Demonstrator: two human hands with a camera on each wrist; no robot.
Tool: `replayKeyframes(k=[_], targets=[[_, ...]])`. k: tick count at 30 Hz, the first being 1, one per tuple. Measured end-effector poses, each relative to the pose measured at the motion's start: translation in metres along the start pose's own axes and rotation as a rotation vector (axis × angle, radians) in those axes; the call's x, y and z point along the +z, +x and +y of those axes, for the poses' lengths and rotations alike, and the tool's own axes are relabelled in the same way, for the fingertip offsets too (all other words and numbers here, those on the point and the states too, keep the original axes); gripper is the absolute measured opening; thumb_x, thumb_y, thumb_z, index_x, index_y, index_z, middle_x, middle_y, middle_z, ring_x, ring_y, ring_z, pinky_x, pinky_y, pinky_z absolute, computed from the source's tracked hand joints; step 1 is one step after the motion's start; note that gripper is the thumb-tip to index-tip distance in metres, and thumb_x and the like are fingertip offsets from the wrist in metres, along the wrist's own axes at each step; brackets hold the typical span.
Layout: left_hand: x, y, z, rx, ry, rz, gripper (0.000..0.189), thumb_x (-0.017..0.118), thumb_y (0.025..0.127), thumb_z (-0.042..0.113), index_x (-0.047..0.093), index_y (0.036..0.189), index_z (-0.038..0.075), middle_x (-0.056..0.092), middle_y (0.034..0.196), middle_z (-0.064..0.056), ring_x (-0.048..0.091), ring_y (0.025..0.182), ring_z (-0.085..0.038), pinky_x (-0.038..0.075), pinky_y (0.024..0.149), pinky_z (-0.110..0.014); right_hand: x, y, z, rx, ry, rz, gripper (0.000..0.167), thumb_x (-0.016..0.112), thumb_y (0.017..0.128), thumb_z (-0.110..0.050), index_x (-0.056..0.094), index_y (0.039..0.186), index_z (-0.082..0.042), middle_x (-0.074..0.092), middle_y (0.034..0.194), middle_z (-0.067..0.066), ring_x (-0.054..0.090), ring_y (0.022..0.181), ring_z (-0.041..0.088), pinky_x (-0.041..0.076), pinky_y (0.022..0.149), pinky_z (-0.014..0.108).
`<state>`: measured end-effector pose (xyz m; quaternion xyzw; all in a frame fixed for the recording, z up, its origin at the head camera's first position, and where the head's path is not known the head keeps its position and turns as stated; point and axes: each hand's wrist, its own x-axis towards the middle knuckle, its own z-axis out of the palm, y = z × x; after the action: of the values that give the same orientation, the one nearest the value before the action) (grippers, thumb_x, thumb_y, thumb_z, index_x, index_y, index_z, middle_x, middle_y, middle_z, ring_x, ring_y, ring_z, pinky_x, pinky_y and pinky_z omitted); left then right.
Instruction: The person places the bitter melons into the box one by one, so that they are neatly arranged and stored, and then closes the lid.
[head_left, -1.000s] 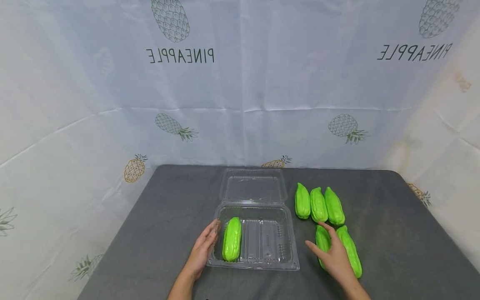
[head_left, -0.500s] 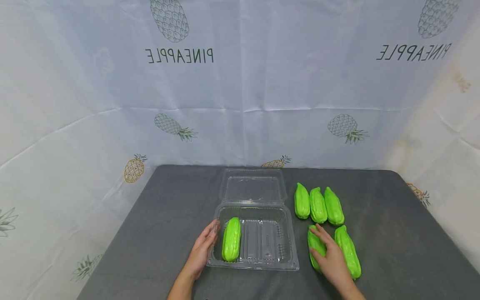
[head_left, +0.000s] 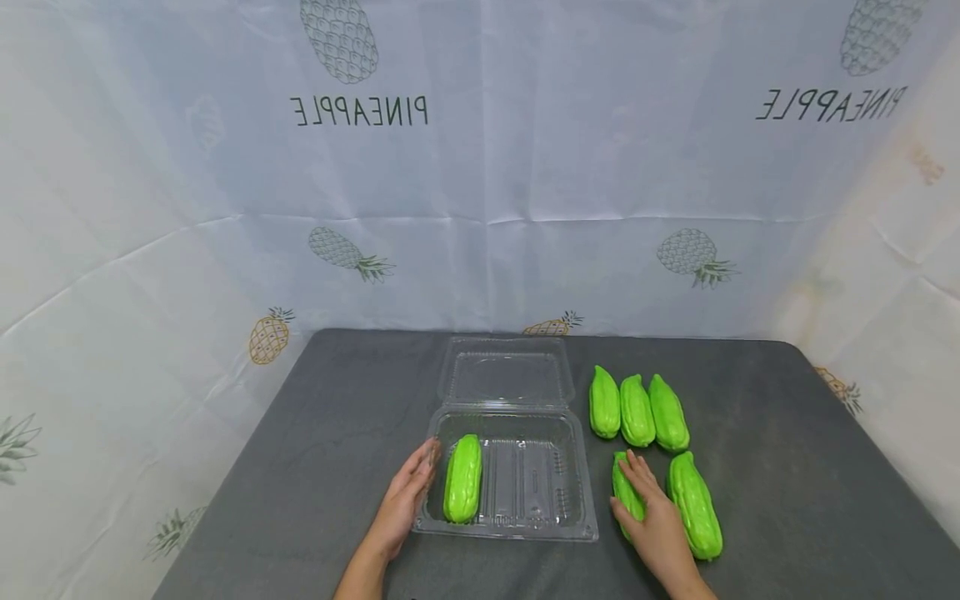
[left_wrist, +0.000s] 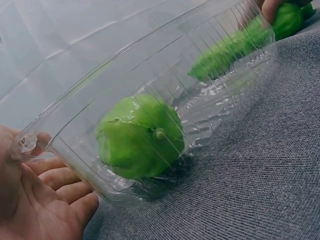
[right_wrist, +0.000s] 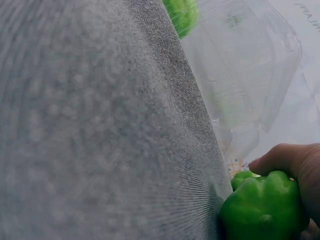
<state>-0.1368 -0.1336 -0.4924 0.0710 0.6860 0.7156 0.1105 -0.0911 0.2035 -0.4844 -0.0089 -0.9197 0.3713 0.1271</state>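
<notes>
A clear plastic clamshell box [head_left: 525, 527] stands with its lid folded back, holding one ribbed green bitter melon [head_left: 463, 479]. My left hand [head_left: 405, 496] rests along the box's left wall, its relaxed fingers [left_wrist: 65, 182] against the outside near the corner. To the right of the box, my right hand [head_left: 656, 521] grips a second bitter melon [head_left: 627, 492] from above. The thumb [right_wrist: 280, 159] lies over that melon in the right wrist view, and the hand partly covers it. Another bitter melon [head_left: 695, 507] lies just right of this hand.
Three more bitter melons [head_left: 637, 410] lie side by side behind the right hand. The open lid [head_left: 506, 375] lies toward the back edge of the grey cloth-covered table [head_left: 360, 392]. A white pineapple-print cloth [head_left: 480, 167] hangs behind and at both sides.
My right hand has closed on the near melon and shifted it slightly left, away from its neighbour. The left hand and the box have stayed in place.
</notes>
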Motion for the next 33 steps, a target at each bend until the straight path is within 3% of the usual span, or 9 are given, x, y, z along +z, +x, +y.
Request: replayKeyframes(k=[5, 11, 22, 25, 28, 30, 33], targets=[[0.000, 0.000, 0.000, -0.005, 0.001, 0.002, 0.056, 0.034, 0.102, 0.030, 0.018, 0.146, -0.002, 0.021, 0.153, -0.022, 0.015, 0.142, -0.034, 0.013, 0.113, -0.049, 0.004, -0.001, 0.004, 0.020, -0.007, 0.019, 0.061, 0.071, 0.080, -0.009, 0.047, 0.134, 0.002, 0.036, 0.145, 0.024, 0.040, 0.126, 0.046, 0.040, 0.092, 0.055], [-0.001, 0.001, -0.001, -0.004, -0.003, -0.004, 0.057, 0.034, 0.102, 0.029, 0.018, 0.146, -0.002, 0.020, 0.153, -0.022, 0.015, 0.143, -0.034, 0.013, 0.113, -0.049, 0.005, 0.000, 0.006, 0.080, 0.079, -0.040, 0.060, 0.067, 0.082, -0.009, 0.043, 0.137, -0.001, 0.027, 0.148, 0.027, 0.031, 0.130, 0.050, 0.036, 0.095, 0.062], [-0.002, 0.000, -0.003, 0.005, 0.006, -0.007, 0.058, 0.033, 0.102, 0.032, 0.018, 0.147, -0.002, 0.020, 0.153, -0.021, 0.015, 0.142, -0.033, 0.017, 0.114, -0.043, 0.007, 0.001, 0.007, 0.057, 0.065, -0.039, 0.059, 0.063, 0.080, -0.001, 0.045, 0.137, -0.005, 0.032, 0.143, 0.029, 0.034, 0.127, 0.051, 0.039, 0.089, 0.065], [-0.003, 0.000, -0.003, 0.006, -0.001, -0.007, 0.058, 0.033, 0.102, 0.031, 0.018, 0.147, -0.002, 0.019, 0.153, -0.022, 0.014, 0.142, -0.033, 0.026, 0.113, -0.027, 0.006, 0.002, 0.007, 0.053, 0.065, -0.035, 0.059, 0.064, 0.081, -0.001, 0.045, 0.136, -0.003, 0.033, 0.143, 0.030, 0.035, 0.127, 0.051, 0.039, 0.090, 0.064], [-0.003, 0.000, -0.002, -0.001, -0.001, -0.013, 0.058, 0.033, 0.102, 0.031, 0.017, 0.147, -0.002, 0.018, 0.153, -0.021, 0.013, 0.143, -0.033, 0.028, 0.104, -0.009, 0.004, 0.002, 0.005, 0.084, 0.103, -0.023, 0.058, 0.063, 0.081, -0.001, 0.044, 0.136, -0.001, 0.031, 0.143, 0.032, 0.033, 0.127, 0.052, 0.037, 0.091, 0.064], [-0.002, 0.000, -0.002, -0.004, 0.003, -0.020, 0.058, 0.033, 0.102, 0.032, 0.017, 0.147, -0.002, 0.018, 0.154, -0.021, 0.013, 0.143, -0.033, 0.028, 0.108, -0.014, 0.001, 0.002, 0.003, 0.128, 0.150, -0.010, 0.059, 0.063, 0.082, -0.001, 0.043, 0.138, -0.001, 0.029, 0.144, 0.032, 0.031, 0.129, 0.051, 0.035, 0.094, 0.063], [-0.002, -0.001, -0.001, -0.009, 0.009, -0.019, 0.058, 0.032, 0.102, 0.033, 0.016, 0.147, -0.001, 0.018, 0.154, -0.021, 0.013, 0.143, -0.033, 0.020, 0.116, -0.035, -0.005, 0.003, -0.003, 0.208, 0.221, -0.018, 0.060, 0.062, 0.084, -0.002, 0.039, 0.140, -0.003, 0.026, 0.147, 0.030, 0.026, 0.133, 0.049, 0.030, 0.099, 0.062]])
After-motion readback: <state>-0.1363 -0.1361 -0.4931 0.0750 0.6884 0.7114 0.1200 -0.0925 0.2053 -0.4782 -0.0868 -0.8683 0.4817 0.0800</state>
